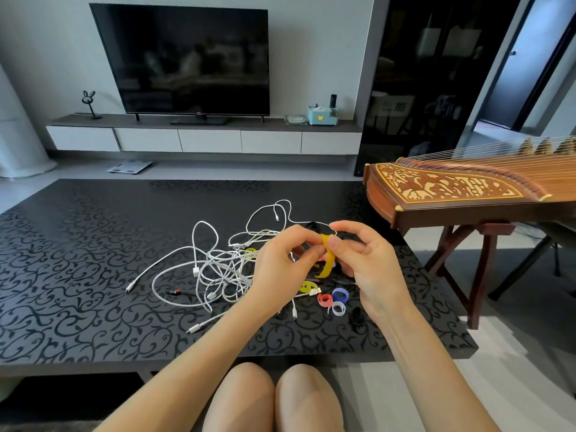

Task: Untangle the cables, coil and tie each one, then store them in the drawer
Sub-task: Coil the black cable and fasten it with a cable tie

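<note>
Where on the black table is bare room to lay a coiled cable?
Bare: the black patterned table left of the white cable tangle, and the far strip behind it. Crowded: the middle, where the left hand and right hand pinch a yellow strap near coloured strap rolls.

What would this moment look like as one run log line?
stage: tie prep | left hand: holds yellow strap | right hand: pinches yellow strap | white cables: tangled on table
</note>
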`<control>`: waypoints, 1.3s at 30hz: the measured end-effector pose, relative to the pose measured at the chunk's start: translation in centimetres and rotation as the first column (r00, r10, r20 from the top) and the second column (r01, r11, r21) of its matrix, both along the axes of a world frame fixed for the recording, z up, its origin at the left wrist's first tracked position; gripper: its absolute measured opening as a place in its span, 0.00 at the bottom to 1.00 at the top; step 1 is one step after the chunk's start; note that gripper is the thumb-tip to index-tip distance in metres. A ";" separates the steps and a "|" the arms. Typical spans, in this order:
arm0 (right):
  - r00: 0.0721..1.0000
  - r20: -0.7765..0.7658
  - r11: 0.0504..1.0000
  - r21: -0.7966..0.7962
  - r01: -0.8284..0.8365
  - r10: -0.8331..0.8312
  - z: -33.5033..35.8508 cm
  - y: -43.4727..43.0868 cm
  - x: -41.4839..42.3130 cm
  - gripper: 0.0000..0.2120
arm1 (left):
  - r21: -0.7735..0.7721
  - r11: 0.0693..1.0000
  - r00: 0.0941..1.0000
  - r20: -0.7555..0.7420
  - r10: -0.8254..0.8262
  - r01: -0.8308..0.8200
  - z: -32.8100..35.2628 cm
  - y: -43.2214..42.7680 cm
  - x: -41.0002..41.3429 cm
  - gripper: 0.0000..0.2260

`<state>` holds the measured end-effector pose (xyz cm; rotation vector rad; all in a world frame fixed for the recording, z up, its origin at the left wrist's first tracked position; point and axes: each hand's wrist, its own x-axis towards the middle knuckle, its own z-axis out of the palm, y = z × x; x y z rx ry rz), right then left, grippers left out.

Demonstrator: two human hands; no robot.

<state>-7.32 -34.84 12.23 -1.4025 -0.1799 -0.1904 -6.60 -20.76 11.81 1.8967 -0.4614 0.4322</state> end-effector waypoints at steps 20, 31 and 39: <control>0.746 0.666 0.482 -0.648 0.590 -0.018 -0.4 -1.3 0.1 0.13 | 0.366 0.930 0.993 0.099 -0.057 0.018 0.4 1.3 -0.6 0.04; 0.682 0.696 0.226 -0.718 0.658 0.225 0.8 -1.6 0.2 0.11 | 0.932 0.352 0.974 0.159 -0.164 -0.093 -0.1 0.8 0.4 0.08; 0.691 0.628 0.165 -0.771 0.615 0.358 -0.6 -1.4 -0.2 0.11 | 0.810 0.514 0.941 -0.338 0.018 0.281 1.6 1.2 3.1 0.14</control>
